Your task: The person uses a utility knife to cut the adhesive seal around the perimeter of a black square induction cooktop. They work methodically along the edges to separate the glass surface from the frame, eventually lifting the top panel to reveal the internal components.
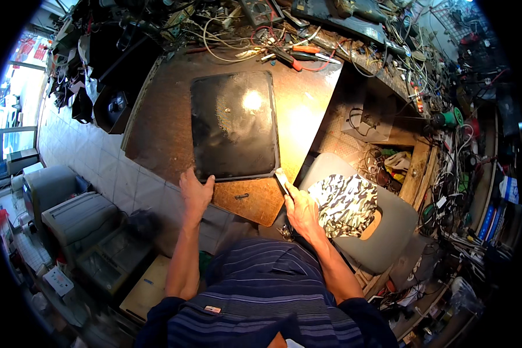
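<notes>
Two bare hands at near edge of dark flat panel [233, 124], lying face-down on brown workbench [156, 124]. Left hand [195, 192] spread, fingers loose, pressing on panel's near-left corner; nothing gripped. Right hand [301, 210] closed on small flat tool w/ pale blade [281, 177], tip at panel's near-right corner. Bright lamp glare on panel back. Tangle of wires, pliers w/ orange handles [301, 51] at far edge of bench. Grey chair w/ camouflage cloth [345, 203] just right of rt hand.
</notes>
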A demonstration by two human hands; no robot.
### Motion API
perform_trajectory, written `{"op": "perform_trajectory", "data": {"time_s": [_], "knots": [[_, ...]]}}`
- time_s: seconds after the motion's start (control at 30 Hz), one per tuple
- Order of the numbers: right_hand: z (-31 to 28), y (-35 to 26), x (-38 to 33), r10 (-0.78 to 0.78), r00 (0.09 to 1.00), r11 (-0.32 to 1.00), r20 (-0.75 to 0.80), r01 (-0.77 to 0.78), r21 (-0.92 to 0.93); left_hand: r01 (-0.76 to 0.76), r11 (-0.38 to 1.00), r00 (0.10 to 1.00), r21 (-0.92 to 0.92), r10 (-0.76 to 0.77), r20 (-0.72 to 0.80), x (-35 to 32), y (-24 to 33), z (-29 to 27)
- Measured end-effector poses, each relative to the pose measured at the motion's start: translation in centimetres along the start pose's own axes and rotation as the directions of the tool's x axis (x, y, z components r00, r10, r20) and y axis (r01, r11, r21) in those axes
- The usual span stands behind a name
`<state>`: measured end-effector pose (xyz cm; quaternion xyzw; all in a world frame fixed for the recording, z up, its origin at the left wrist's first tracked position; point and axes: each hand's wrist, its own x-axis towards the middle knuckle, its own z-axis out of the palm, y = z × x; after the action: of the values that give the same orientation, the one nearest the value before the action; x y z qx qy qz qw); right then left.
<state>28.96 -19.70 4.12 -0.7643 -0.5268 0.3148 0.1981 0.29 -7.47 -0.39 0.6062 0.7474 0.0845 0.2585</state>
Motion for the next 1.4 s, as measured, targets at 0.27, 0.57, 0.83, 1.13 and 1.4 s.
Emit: {"op": "perform_trajectory", "data": {"time_s": [0.27, 0.57, 0.83, 1.13, 1.4], "knots": [[-0.6, 3.3, -0.5, 0.029, 0.979, 0.999, -0.204, -0.036, -0.035, -0.272, 0.959, 0.960, 0.075, 0.264, 0.099, -5.5, 4.1, 1.3], [-0.9, 4.6, 0.9, -0.090, 0.977, 0.974, -0.192, 0.046, -0.223, -0.602, 0.786, 0.788, 0.139, 0.556, 0.264, -0.9, 11.6, 4.2], [-2.2, 2.4, 3.3, -0.014, 1.000, 0.946, -0.009, 0.010, -0.325, -0.537, 0.805, 0.822, 0.250, 0.434, 0.369, -0.1, 12.4, 6.1], [-2.8, 3.3, 6.3, -0.158, 0.985, 0.895, 0.074, 0.174, -0.410, -0.528, 0.808, 0.823, 0.262, 0.411, 0.392, 0.1, 12.6, 5.7], [-2.3, 4.1, 5.6, -0.097, 0.989, 0.868, 0.116, 0.141, -0.477, -0.502, 0.833, 0.845, 0.231, 0.417, 0.335, 0.3, 13.6, 5.9]]}}
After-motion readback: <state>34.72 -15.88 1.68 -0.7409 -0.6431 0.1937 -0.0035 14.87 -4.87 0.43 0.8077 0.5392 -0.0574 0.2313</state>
